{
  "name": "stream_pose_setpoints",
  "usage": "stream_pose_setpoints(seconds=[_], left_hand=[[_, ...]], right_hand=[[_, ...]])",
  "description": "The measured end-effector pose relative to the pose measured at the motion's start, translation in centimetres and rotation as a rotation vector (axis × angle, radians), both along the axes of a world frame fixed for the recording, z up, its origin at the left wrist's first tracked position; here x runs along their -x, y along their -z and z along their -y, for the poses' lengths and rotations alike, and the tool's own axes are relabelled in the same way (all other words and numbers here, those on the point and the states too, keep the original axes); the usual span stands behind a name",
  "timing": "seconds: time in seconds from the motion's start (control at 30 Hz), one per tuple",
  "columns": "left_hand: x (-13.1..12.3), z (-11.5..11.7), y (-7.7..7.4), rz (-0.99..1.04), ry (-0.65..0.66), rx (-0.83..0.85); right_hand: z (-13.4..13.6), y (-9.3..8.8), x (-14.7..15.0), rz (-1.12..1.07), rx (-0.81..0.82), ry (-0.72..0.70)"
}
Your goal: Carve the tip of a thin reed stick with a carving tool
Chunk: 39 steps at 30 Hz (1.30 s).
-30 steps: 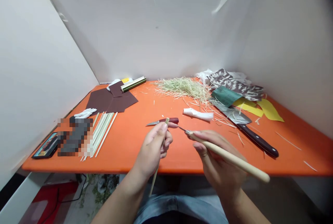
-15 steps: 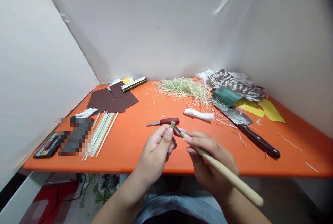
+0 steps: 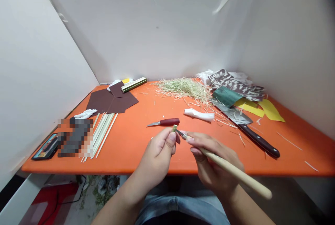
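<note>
Between the thumb and fingers of my left hand (image 3: 159, 153) is a small pale green strip (image 3: 175, 127), its end poking up past the thumb. My right hand (image 3: 216, 157) grips a knife with a long pale wooden handle (image 3: 238, 173); its short dark blade (image 3: 180, 133) points left at the strip, close to my left fingertips. Just beyond my hands a small knife with a red handle (image 3: 169, 122) lies on the orange table (image 3: 131, 148). A white wrapped piece (image 3: 199, 115) lies to the right of it.
Thin shavings (image 3: 185, 89) are heaped at the back. A cleaver (image 3: 259, 140) lies at the right, beside green cloth (image 3: 227, 96) and yellow sheets (image 3: 270, 110). Pale strips (image 3: 103, 132), brown sheets (image 3: 110, 101) and a white glove (image 3: 85, 114) are on the left.
Both hands have shifted slightly right. The wooden handle's far end has moved right and a little up, and the small green strip sits slightly lower.
</note>
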<state>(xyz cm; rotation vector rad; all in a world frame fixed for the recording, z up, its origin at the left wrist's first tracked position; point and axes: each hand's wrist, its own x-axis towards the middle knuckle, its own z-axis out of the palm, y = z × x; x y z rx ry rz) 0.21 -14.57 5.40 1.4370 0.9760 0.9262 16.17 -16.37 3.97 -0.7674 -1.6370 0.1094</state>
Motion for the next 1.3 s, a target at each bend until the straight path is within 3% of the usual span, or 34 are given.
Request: stream_pose_setpoints(seconds=[0.33, 0.47, 0.57, 0.77, 0.87, 0.97, 1.3], left_hand=[[-0.9, 1.1, -0.2, -0.5, -0.244, -0.355], [-1.3, 1.1, 0.3, -0.595, -0.327, -0.442], [-1.4, 0.7, 0.4, -0.489, -0.283, -0.367], [-1.0, 0.0, -0.1, 0.108, -0.068, 0.115], [-0.9, 0.0, -0.3, 0.247, -0.029, 0.254], [-0.7, 0.0, -0.4, 0.265, -0.029, 0.278], [-0.4, 0.3, -0.2, 0.08, -0.077, 0.137]], right_hand=[[0.3, -0.2, 1.1, -0.015, -0.029, 0.046], [0.6, -0.1, 1.5, -0.004, -0.023, 0.128], [0.5, 0.4, 1.6, -0.054, 0.003, 0.124], [0.0, 1.9, 2.0, -0.411, 0.176, -0.003], [0.1, 2.1, 2.2, -0.483, 0.168, -0.036], [0.2, 1.9, 2.0, -0.389, 0.157, -0.018], [0.2, 0.4, 1.3, -0.211, 0.128, -0.008]])
